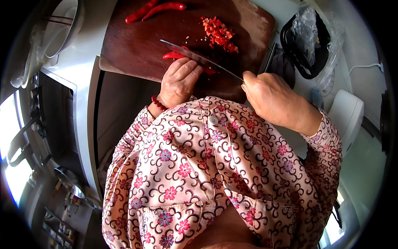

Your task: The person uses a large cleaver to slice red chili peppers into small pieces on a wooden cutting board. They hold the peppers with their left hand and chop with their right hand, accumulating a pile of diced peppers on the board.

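My right hand [275, 98] grips the handle of a kitchen knife [199, 57], whose blade slants up to the left over a wooden cutting board [136, 43]. Right beside the blade, my left hand [182, 79] presses down with curled fingers on a red chili pepper [171, 55]. Part of that pepper is hidden by the blade and my fingers. A heap of chopped red chili [220, 34] lies farther up the board on the right. Two whole red chilies [164, 8] rest at the board's far left edge. A few pale seeds are scattered near the blade.
A black basket [304, 40] with clear plastic bags stands right of the board. Below it is a white appliance or container [346, 118]. At upper left, a light-coloured bowl [62, 28] sits on the counter. A dark cooktop or sink opening [63, 115] lies on the left.
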### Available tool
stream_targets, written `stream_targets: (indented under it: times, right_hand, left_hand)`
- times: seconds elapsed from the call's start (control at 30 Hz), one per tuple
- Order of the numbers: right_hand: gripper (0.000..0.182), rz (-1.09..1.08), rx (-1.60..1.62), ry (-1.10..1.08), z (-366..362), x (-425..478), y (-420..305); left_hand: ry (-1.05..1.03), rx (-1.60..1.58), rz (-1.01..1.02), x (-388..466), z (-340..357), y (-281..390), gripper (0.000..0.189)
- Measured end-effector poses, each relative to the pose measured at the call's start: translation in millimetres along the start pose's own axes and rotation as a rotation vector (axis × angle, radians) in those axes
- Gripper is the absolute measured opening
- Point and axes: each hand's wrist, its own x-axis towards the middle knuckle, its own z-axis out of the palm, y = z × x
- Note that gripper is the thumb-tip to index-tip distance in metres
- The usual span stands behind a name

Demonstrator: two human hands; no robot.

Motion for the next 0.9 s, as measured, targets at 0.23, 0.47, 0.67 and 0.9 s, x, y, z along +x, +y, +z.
stream_targets:
  times: [0.23, 0.47, 0.67, 0.9]
  right_hand:
    - [0.005, 0.038, 0.059, -0.009, 1.6, 1.5, -2.5]
    - [0.016, -0.038, 0.057, 0.108, 12.9, 11.6, 0.3]
    - [0.005, 0.052, 0.05, 0.085, 38.0, 34.5, 7.4]
    - [0.007, 0.051, 0.091, 0.183, 47.0, 38.6, 19.4]
  left_hand:
    - [-0.016, -0.004, 0.008, 1.2, -1.9, 5.8, 0.032]
    - [-0.025, -0.002, 0.009, -2.0, -0.1, 5.0, 0.032]
    - [0.005, 0.003, 0.003, 1.5, 5.0, -0.5, 0.028]
    - [-0.003, 0.04, 0.046, -8.7, 6.1, -7.6, 0.031]
